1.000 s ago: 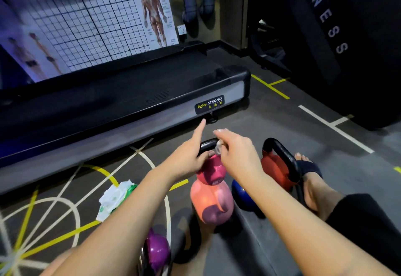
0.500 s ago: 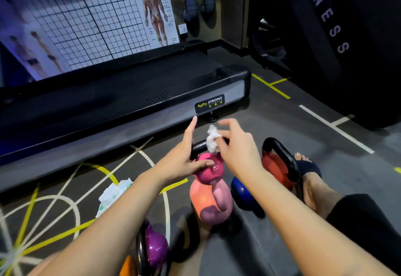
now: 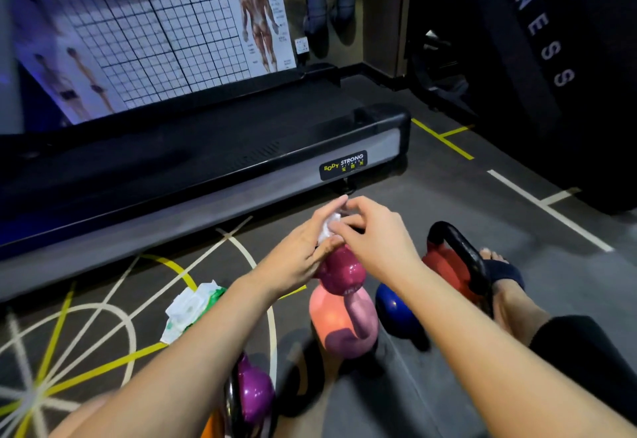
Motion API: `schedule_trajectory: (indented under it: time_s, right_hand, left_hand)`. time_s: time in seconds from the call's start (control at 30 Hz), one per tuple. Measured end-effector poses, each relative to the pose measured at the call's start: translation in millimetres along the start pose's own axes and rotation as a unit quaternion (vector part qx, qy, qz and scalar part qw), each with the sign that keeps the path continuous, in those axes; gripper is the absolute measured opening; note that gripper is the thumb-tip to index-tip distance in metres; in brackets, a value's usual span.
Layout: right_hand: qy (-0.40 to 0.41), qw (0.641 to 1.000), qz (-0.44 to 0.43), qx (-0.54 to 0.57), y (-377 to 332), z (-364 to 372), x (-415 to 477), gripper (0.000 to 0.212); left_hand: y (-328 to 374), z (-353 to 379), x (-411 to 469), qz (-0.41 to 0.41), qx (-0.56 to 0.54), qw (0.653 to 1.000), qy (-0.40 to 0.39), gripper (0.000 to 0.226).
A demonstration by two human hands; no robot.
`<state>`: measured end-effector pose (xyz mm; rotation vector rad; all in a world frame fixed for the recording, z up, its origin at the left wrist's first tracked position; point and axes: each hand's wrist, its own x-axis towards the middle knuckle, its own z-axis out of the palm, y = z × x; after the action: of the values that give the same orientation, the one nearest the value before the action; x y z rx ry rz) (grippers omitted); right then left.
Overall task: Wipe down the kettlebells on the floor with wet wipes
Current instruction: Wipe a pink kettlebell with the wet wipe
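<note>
Down on the gym floor (image 3: 448, 217), in front of the long side of the treadmill (image 3: 213, 162), the person has both hands together over the handle of the magenta kettlebell (image 3: 341, 270). A crumpled wet wipe (image 3: 329, 225) sits between them. The right hand (image 3: 375, 241) has its fingertips curled in and pinches the wipe from the side. The left hand (image 3: 300, 248) lies against it with fingers nearly straight and the thumb under its lower edge; whether that hand really grips I cannot tell. The magenta bell stands just behind a salmon-pink kettlebell (image 3: 339, 320), with a blue kettlebell (image 3: 396, 310) beside that and a red kettlebell (image 3: 444, 262) with a black handle further right, next to a sandalled foot (image 3: 506, 275). A purple kettlebell (image 3: 253, 393) shows under the left forearm, and the pack of wipes (image 3: 191, 306) lies on the yellow and white floor lines to the left. To my eye the wipe is being bunched or refolded for the handle. It is soft, limp and damp, so it wants gathering into a pad under the fingers. The bells look hard, glossy and heavy for their size, likely slippery once wet. Steady one by the handle and rub round it rather than lifting.
</note>
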<state>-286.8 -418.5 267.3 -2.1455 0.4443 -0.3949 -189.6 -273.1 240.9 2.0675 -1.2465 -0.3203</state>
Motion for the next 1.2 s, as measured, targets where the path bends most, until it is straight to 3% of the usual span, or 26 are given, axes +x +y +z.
schedule_trajectory:
  time_s: [0.07,0.13,0.23,0.33,0.5,0.63,0.73,0.77,0.83,0.9,0.97,1.03,1.13,1.2]
  right_hand:
    - [-0.014,1.0,-0.007,0.025,3,-10,6,0.021]
    - [-0.042,0.999,-0.016,0.032,8,-27,13,0.03]
    - [-0.123,0.983,-0.044,-0.126,16,-35,14,0.048]
    - [-0.117,0.983,-0.054,-0.128,21,-23,11,0.036]
    - [-0.121,0.97,-0.087,-0.191,16,-17,7,0.032]
    - [-0.107,0.967,-0.094,-0.209,19,-13,0,0.025]
    - [-0.101,0.965,-0.093,-0.224,17,-12,0,0.025]
    - [-0.099,0.966,-0.09,-0.223,16,-11,0,0.026]
    - [-0.097,0.971,-0.075,-0.203,16,-11,1,0.031]
    - [-0.096,0.976,-0.056,-0.186,17,-14,2,0.034]
    - [-0.096,0.977,-0.045,-0.186,20,-17,4,0.036]
    - [-0.096,0.976,-0.042,-0.191,22,-20,4,0.034]
    - [-0.085,0.972,-0.072,-0.209,23,-19,-1,0.028]
    - [-0.08,0.965,-0.099,-0.229,22,-16,-5,0.027]
  left_hand:
    - [1,1,-2,-0.023,0.006,1.0,0.019,0.051]
    - [3,3,-5,-0.044,0.013,0.998,0.036,0.041]
    - [-1,5,-7,-0.055,0.016,0.996,0.066,0.032]
    - [-9,9,-11,-0.063,0.031,0.993,0.099,0.025]
    - [-2,21,-13,-0.112,0.134,0.961,0.213,0.053]
    - [26,30,-13,-0.047,0.237,0.953,0.184,0.035]
    - [30,34,-16,0.002,0.304,0.936,0.177,0.039]
    - [28,30,-16,-0.014,0.308,0.932,0.192,0.034]
    - [23,19,-19,-0.123,0.245,0.931,0.242,0.023]
    - [7,10,-19,-0.255,0.158,0.918,0.26,0.026]
    - [-4,8,-22,-0.293,0.11,0.915,0.254,0.031]
    - [0,13,-24,-0.254,0.133,0.923,0.256,0.027]
    - [27,29,-29,-0.108,0.189,0.937,0.275,0.02]
    - [32,31,-29,-0.092,0.209,0.935,0.27,0.021]
